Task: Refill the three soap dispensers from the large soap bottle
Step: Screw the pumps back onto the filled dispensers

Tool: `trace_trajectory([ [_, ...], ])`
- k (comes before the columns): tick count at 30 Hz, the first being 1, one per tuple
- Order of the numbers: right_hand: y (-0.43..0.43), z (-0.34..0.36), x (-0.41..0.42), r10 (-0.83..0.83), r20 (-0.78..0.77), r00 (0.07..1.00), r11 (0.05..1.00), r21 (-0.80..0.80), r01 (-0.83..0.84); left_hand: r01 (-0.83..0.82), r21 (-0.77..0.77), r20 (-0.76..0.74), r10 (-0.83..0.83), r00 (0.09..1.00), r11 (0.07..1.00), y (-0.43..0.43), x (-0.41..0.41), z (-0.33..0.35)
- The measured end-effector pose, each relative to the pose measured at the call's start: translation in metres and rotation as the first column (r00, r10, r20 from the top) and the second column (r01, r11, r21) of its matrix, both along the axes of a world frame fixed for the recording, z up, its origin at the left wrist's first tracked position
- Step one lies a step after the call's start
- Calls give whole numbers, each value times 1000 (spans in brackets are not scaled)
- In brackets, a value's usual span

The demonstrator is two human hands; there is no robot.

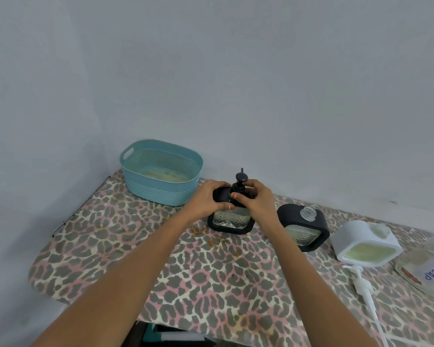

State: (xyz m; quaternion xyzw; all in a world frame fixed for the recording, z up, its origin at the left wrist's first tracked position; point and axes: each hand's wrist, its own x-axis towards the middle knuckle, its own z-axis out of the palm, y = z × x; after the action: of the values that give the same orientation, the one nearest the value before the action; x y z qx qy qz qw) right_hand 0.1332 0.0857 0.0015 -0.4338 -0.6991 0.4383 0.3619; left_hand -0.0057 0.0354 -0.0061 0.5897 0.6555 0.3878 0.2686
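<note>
At the far edge of the table (211, 284), the left hand (206, 199) grips the black soap dispenser (232, 218) by its shoulder; the right hand (258, 201) curls round its upright pump (241, 177), standing between both.

Teal basket (161, 189) on leopard-print tablecloth (211, 279)

Nearer to me than the pump dispenser (232, 221), the desk (211, 284) is open and I can reach in freely. Behind it to the left the basket (161, 171) blocks the way, near the wall. To its right, past a narrow gap, stand the open-necked dispenser (302, 226), white dispenser (366, 244), loose pump (363, 289) and big bottle (429, 269).
</note>
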Motion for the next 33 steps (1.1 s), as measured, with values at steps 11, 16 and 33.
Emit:
trace_trajectory([
  [11, -7, -1, -1, 16, 22, 1000, 999, 38, -17, 15, 1, -13, -15, 1000, 1000, 0, 0, 1],
  [16, -6, 2, 11, 97, -35, 995, 995, 3, -97, 8, 0, 5, -8, 1000, 1000, -1, 1, 1],
  [33, -1, 2, 11, 172, 19, 985, 985, 16, -172, 20, 19, 21, -21, 1000, 1000, 1, -1, 0],
])
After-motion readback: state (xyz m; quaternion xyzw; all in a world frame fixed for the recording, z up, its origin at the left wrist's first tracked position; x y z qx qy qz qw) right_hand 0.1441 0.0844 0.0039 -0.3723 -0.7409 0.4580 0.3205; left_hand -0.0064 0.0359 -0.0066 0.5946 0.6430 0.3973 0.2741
